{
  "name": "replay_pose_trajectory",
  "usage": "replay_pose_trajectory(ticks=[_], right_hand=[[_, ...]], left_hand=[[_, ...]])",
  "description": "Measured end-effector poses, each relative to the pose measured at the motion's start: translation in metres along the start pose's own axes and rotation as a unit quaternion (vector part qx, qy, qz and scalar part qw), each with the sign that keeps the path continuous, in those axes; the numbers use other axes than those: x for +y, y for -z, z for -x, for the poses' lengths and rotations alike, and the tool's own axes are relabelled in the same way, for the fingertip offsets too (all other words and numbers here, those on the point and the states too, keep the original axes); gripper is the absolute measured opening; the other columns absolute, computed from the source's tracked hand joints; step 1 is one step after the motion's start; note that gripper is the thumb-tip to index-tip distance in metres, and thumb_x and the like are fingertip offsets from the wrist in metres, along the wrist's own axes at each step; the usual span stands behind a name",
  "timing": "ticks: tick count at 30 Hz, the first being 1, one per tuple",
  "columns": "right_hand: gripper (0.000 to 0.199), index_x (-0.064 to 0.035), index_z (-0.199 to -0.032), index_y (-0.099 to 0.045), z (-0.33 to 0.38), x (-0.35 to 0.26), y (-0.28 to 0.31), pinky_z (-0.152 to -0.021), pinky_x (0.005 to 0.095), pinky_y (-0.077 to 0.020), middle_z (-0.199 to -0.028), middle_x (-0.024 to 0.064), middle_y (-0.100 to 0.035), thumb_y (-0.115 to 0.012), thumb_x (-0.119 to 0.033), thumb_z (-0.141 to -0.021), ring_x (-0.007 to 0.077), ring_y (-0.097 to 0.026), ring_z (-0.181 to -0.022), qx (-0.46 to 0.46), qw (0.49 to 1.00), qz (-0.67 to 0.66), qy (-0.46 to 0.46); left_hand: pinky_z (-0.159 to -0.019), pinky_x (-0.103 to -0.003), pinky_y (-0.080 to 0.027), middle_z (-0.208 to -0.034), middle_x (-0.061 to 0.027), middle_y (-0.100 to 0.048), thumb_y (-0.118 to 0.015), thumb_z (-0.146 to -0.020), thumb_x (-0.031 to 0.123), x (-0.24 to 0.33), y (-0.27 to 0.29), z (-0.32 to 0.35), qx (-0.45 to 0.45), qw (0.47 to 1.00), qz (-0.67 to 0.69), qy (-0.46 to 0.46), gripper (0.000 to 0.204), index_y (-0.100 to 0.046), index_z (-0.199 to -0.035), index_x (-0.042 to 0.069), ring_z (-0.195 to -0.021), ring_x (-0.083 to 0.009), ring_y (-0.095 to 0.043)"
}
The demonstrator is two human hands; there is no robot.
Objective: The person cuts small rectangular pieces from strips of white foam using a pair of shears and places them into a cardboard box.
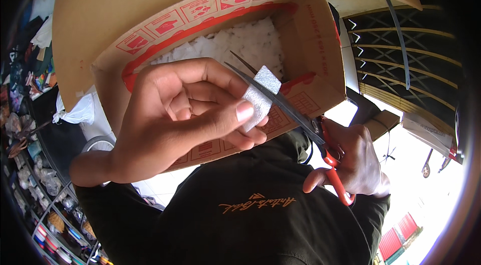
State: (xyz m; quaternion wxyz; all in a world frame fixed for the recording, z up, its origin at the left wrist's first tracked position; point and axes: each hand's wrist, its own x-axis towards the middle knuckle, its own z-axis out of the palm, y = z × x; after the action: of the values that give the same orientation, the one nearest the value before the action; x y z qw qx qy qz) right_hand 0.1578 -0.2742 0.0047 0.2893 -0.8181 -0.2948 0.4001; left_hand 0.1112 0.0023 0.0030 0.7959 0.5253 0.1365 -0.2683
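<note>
My left hand is closed on a small strip of white foam sheet, pinched between thumb and fingers. The strip's upper end sticks out past the thumb. Scissors with dark blades and red-orange handles are in my right hand, its fingers around the loops. The blades are parted and lie at the strip, one crossing in front of it, the other partly hidden behind it. Beneath both hands is a cardboard box, with many small white foam pieces inside.
The box rests against a tan tabletop and reaches toward my dark shirt. Racks of bagged goods line the left side. A white plastic bag hangs at the table's left. Toward the right stands a dark folding lattice gate.
</note>
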Motion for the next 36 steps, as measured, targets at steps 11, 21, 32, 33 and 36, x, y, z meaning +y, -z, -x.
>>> replay_pose_trajectory(ticks=[11, 21, 32, 33, 36], right_hand=[[0.096, 0.0036, -0.096, -0.053, -0.008, 0.012, 0.005, -0.049, 0.0352, -0.0391, -0.058, 0.0067, -0.050, -0.083, -0.068, -0.040, 0.0214, -0.052, -0.048, -0.131, 0.989, -0.059, 0.022], [0.079, 0.0009, -0.073, -0.051, -0.015, 0.009, 0.003, -0.042, 0.0334, -0.0306, -0.047, 0.0014, -0.039, -0.077, -0.070, -0.050, 0.0159, -0.039, -0.040, -0.123, 0.991, -0.050, 0.007], [0.066, -0.0014, -0.071, -0.055, -0.016, 0.002, 0.014, -0.046, 0.0380, -0.0386, -0.050, 0.0069, -0.050, -0.080, -0.061, -0.056, 0.0220, -0.052, -0.044, -0.124, 0.989, 0.003, -0.082], [0.066, -0.0011, -0.071, -0.055, -0.014, 0.004, 0.016, -0.046, 0.0385, -0.0388, -0.050, 0.0075, -0.050, -0.079, -0.061, -0.056, 0.0220, -0.052, -0.045, -0.122, 0.990, -0.007, -0.076], [0.070, 0.0004, -0.083, -0.057, 0.001, 0.029, 0.009, -0.048, 0.0324, -0.0361, -0.062, 0.0055, -0.050, -0.071, -0.065, -0.063, 0.0162, -0.049, -0.051, -0.050, 0.999, -0.004, 0.002]], left_hand=[[-0.066, -0.032, -0.061, -0.090, -0.0195, -0.066, -0.056, -0.093, 0.005, -0.021, 0.006, -0.005, 0.045, 0.998, 0.033, 0.004, 0.014, -0.054, -0.098, -0.009, -0.079, -0.0265, -0.070], [-0.070, -0.033, -0.061, -0.092, -0.0218, -0.067, -0.061, -0.091, 0.008, -0.022, 0.007, -0.006, 0.043, 0.993, 0.056, 0.092, 0.021, -0.054, -0.097, -0.011, -0.079, -0.0270, -0.070], [-0.066, -0.027, -0.057, -0.091, -0.0144, -0.065, -0.062, -0.091, 0.008, -0.027, 0.015, -0.007, 0.036, 0.997, -0.012, 0.071, 0.017, -0.056, -0.096, -0.007, -0.080, -0.0183, -0.067], [-0.065, -0.026, -0.056, -0.092, -0.0121, -0.065, -0.061, -0.091, 0.008, -0.028, 0.017, -0.006, 0.037, 0.998, -0.037, 0.041, 0.016, -0.056, -0.096, -0.006, -0.079, -0.0157, -0.066], [-0.066, -0.023, -0.054, -0.092, -0.0078, -0.062, -0.061, -0.091, 0.007, -0.022, 0.023, -0.005, 0.042, 0.993, -0.093, 0.060, 0.016, -0.058, -0.103, -0.004, -0.078, -0.0104, -0.061]])
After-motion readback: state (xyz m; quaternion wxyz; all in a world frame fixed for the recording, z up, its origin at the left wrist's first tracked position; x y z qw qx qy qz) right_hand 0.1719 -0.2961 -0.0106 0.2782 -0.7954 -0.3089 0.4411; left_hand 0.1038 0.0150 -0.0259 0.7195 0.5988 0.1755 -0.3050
